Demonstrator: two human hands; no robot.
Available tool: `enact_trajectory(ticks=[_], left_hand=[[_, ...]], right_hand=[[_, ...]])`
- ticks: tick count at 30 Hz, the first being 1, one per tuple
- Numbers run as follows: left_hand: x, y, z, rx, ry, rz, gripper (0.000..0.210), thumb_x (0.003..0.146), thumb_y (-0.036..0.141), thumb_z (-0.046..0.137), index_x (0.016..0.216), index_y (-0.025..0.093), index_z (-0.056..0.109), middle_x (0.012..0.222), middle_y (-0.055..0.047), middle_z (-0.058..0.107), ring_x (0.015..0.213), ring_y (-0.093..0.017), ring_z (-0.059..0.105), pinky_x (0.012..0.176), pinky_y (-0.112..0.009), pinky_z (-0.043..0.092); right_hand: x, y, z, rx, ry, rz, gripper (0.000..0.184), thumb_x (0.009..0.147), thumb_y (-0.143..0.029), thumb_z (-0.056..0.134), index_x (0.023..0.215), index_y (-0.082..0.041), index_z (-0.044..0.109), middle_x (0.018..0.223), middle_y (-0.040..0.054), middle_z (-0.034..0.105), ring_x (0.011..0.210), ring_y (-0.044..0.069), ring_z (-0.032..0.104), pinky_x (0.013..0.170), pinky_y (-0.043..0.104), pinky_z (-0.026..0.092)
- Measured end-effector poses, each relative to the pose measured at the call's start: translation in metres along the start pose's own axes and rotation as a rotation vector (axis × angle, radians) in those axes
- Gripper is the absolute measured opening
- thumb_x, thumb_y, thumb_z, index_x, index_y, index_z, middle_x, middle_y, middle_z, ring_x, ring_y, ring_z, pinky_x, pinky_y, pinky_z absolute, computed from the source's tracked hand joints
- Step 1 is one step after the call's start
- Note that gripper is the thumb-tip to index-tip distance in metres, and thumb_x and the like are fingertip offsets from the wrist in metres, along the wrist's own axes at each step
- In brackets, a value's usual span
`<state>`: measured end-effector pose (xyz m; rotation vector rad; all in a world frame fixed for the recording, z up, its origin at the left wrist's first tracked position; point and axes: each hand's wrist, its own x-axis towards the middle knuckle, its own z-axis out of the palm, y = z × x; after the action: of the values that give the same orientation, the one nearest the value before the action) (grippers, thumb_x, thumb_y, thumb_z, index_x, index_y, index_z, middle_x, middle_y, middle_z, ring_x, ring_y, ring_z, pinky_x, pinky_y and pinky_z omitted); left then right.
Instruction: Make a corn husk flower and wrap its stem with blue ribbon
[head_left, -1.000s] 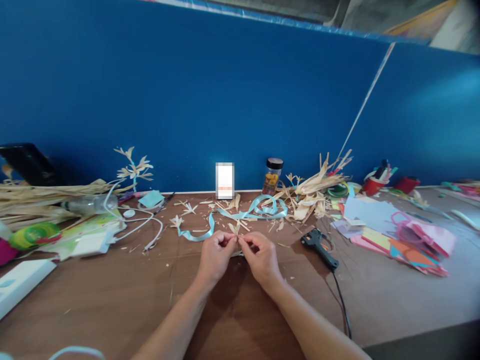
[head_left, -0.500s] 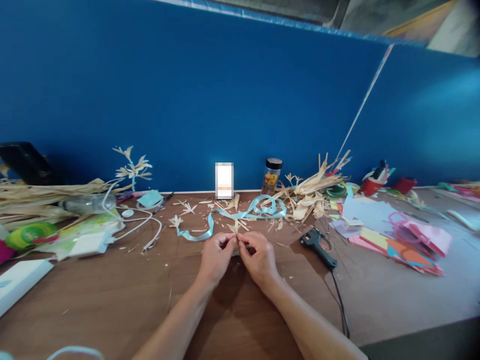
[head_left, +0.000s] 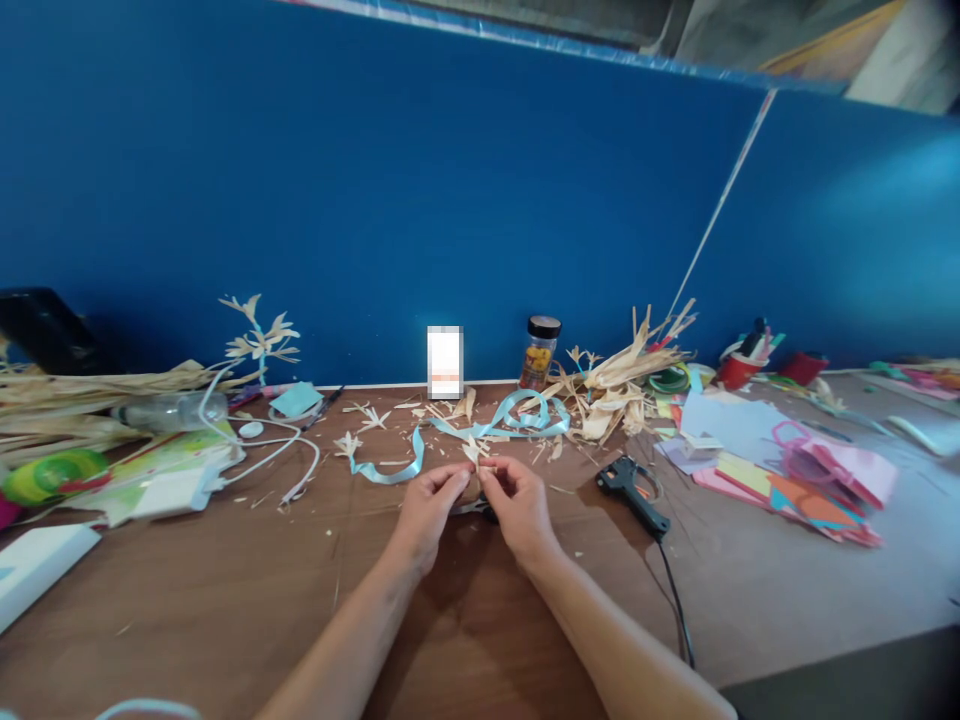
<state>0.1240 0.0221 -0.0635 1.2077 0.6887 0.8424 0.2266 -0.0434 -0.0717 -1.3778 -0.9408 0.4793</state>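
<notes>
My left hand (head_left: 429, 512) and my right hand (head_left: 517, 505) meet over the middle of the table. Fingertips of both pinch a small pale flower of dried husk (head_left: 472, 450), its petals pointing away from me. Under the hands lies a dark and metallic object (head_left: 480, 508), partly covered, perhaps scissors. A light blue ribbon (head_left: 386, 474) curls just beyond, with a finished husk flower (head_left: 348, 446) at its left end. Another loose husk flower (head_left: 372, 416) rests behind it. To the right of my hands is a black glue gun (head_left: 634, 497) with its cord.
Husk scraps litter the table (head_left: 225, 600). At the back stand a black-lidded jar (head_left: 540, 352), a blurred white upright rectangle (head_left: 445, 360) and a bundle of dried husks (head_left: 637, 365). Coloured papers (head_left: 802, 490) lie right; white cables (head_left: 307, 440) and a power bank-like box (head_left: 45, 570) lie left.
The fingers have shifted slightly on the husk flower, and more of it and of the dark object beneath now shows. The view has moved a little to the right.
</notes>
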Motion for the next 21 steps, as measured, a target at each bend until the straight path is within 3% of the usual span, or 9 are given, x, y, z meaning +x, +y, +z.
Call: enact_trajectory(ticks=[4, 10, 21], left_hand=[[0.0004, -0.0010, 0.0003, -0.020, -0.031, -0.013, 0.028, 0.062, 0.031, 0.066, 0.085, 0.014, 0.066, 0.083, -0.006, 0.067, 0.077, -0.016, 0.058, 0.074, -0.027, 0.042], [0.0013, -0.0018, -0.0005, -0.042, -0.098, -0.018, 0.026, 0.065, 0.031, 0.064, 0.084, 0.013, 0.066, 0.080, -0.006, 0.068, 0.075, -0.017, 0.060, 0.075, -0.029, 0.043], [0.0013, 0.0055, -0.0055, 0.395, 0.013, 0.113, 0.026, 0.066, 0.035, 0.058, 0.076, 0.012, 0.068, 0.072, -0.005, 0.068, 0.066, -0.018, 0.059, 0.060, -0.025, 0.044]], right_hand=[[-0.0006, 0.0018, 0.0007, 0.070, -0.016, 0.024, 0.025, 0.075, -0.031, 0.053, 0.095, -0.017, 0.054, 0.076, 0.0043, 0.061, 0.067, 0.014, 0.055, 0.061, 0.026, 0.043], [-0.0013, 0.0030, 0.0016, 0.031, -0.022, 0.006, 0.022, 0.074, -0.031, 0.054, 0.090, -0.017, 0.051, 0.077, 0.0044, 0.061, 0.066, 0.013, 0.055, 0.060, 0.025, 0.044], [0.0005, 0.0071, 0.0004, 0.068, -0.057, 0.050, 0.021, 0.073, -0.032, 0.055, 0.086, -0.016, 0.053, 0.069, 0.0017, 0.061, 0.061, 0.012, 0.055, 0.057, 0.022, 0.042]])
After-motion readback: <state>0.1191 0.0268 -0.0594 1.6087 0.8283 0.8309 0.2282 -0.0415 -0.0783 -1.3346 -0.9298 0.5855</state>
